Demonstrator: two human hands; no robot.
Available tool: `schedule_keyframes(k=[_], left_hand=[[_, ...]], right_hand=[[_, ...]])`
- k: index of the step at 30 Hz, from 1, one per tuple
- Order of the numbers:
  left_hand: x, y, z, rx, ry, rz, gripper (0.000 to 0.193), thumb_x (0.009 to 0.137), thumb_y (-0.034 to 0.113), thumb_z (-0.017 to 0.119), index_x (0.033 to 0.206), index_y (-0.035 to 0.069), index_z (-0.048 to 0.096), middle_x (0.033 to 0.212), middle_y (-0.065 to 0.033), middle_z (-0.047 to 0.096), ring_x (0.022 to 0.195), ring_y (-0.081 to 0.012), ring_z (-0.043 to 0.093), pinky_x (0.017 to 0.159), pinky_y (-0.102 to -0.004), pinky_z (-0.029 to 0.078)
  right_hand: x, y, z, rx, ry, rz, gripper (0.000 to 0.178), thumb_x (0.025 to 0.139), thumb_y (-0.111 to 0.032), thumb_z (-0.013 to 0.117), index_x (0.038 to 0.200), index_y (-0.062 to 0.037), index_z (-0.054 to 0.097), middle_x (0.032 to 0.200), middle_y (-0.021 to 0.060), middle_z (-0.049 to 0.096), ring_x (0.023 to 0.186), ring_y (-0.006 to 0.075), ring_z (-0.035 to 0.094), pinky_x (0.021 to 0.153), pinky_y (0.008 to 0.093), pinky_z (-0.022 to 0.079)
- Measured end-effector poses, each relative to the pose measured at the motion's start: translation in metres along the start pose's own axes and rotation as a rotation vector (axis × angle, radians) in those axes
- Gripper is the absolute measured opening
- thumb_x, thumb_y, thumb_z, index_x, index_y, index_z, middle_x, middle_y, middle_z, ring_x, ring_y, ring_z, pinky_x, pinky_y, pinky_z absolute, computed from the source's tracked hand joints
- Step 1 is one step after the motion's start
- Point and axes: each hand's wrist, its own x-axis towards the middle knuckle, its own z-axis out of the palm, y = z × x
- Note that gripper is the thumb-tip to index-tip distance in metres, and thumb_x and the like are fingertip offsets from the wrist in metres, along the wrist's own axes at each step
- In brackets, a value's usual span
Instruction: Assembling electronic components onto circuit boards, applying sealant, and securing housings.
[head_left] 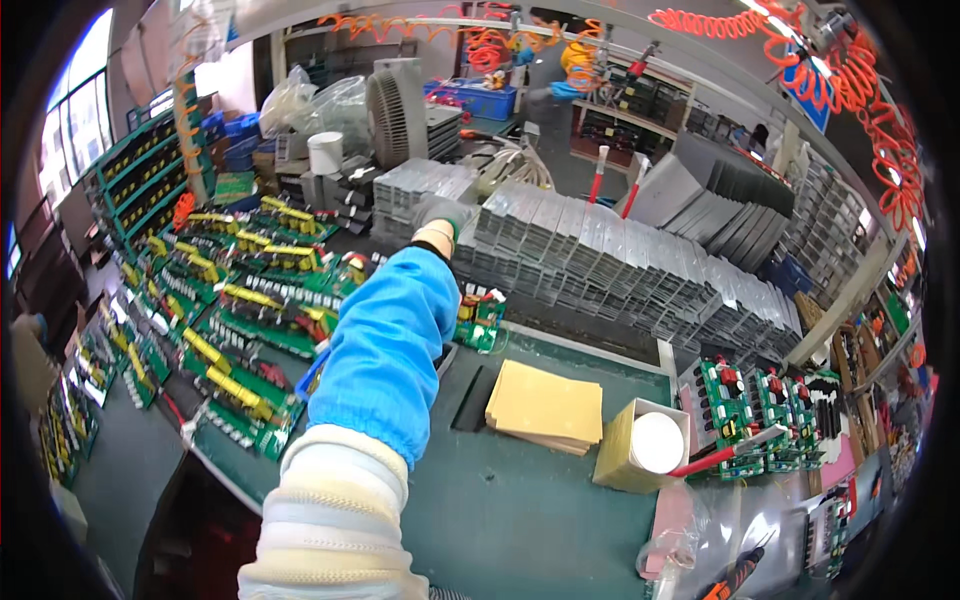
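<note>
My left hand (pixel 441 215) reaches far forward, its arm in a blue sleeve cover over a cream and white striped sleeve. It appears to wear a greyish glove and is at the left part of a long row of stacked grey metal plates (pixel 600 235). The fingers blur into the grey metal, so whether they grip a plate cannot be made out. To the left of the arm lie several green circuit boards (pixel 265 345) with yellow parts. Beyond the forearm's right side sits a smaller green board (pixel 480 318). My right hand is out of view.
On the green bench (pixel 500 520) lie a stack of tan sheets (pixel 545 405) and a box (pixel 640 447) with a white round container. A red-handled brush (pixel 725 450) rests beside it. Upright circuit boards (pixel 745 410) stand right; a power screwdriver (pixel 738 575) lies near the front. Orange coiled hoses (pixel 880 120) hang overhead.
</note>
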Motion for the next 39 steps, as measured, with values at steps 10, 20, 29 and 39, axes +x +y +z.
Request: schedule_keyframes(k=[10, 20, 29, 39], left_hand=[[-0.019, -0.006, -0.042, 0.070, 0.148, 0.226, 0.066, 0.071, 0.037, 0.079, 0.122, 0.000, 0.059, 0.125, -0.0244, 0.061, 0.117, -0.0356, 0.061, 0.098, -0.0416, 0.049], [-0.154, -0.043, -0.208, -0.031, 0.004, 0.748, 0.045, 0.075, 0.027, 0.078, 0.104, -0.004, 0.063, 0.088, -0.0116, 0.068, 0.078, -0.0153, 0.065, 0.071, -0.0296, 0.053], [-0.391, -0.177, -0.225, -0.163, -0.246, 0.606, 0.052, 0.070, 0.027, 0.084, 0.105, -0.001, 0.059, 0.087, -0.0098, 0.064, 0.078, -0.0176, 0.061, 0.072, -0.0319, 0.051], [-0.502, -0.262, -0.189, -0.444, -0.607, 0.323, 0.057, 0.077, 0.022, 0.081, 0.117, -0.005, 0.052, 0.096, -0.0115, 0.060, 0.085, -0.0156, 0.061, 0.073, -0.0292, 0.053]], right_hand=[[-0.022, -0.013, 0.014, -0.025, -0.017, -0.138, 0.016, 0.090, -0.008, 0.060, 0.100, 0.0042, 0.063, 0.095, 0.0099, 0.064, 0.085, 0.0175, 0.058, 0.075, 0.0302, 0.050], [-0.036, -0.029, 0.033, 0.234, -0.247, -0.241, 0.016, 0.083, -0.002, 0.054, 0.098, 0.0011, 0.059, 0.100, 0.0083, 0.059, 0.085, 0.0154, 0.055, 0.080, 0.0273, 0.046], [-0.088, -0.048, 0.078, 0.384, -0.926, -0.600, 0.024, 0.080, 0.002, 0.062, 0.104, 0.0022, 0.064, 0.102, 0.0125, 0.062, 0.089, 0.0200, 0.061, 0.081, 0.0294, 0.049], [-0.171, 0.020, 0.121, 0.149, -1.211, -0.716, 0.078, 0.082, -0.028, 0.074, 0.144, 0.0007, 0.035, 0.139, 0.0200, 0.042, 0.114, 0.0305, 0.056, 0.094, 0.0394, 0.050]])
